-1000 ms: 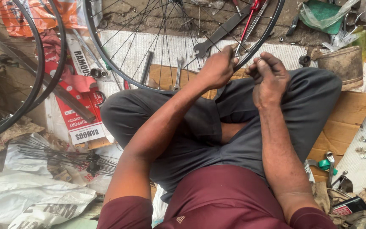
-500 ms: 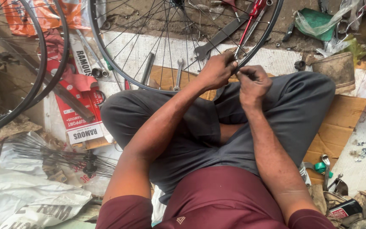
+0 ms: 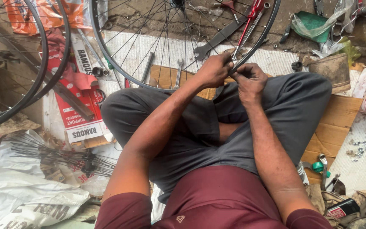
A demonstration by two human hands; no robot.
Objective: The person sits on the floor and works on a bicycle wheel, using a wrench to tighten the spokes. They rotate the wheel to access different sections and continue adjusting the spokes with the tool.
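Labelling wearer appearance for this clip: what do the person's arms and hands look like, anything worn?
Both arms bare below short maroon sleeves. Left hand and right hand are bare: no gloves; no watch, rings or bands visible.

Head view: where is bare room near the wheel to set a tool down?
Barest: the white mat between wheel rim and bucket, and cardboard beside the knee. Crowded: wrenches under the spokes, screws further out.

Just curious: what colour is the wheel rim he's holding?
Black rim, silver spokes; head view.
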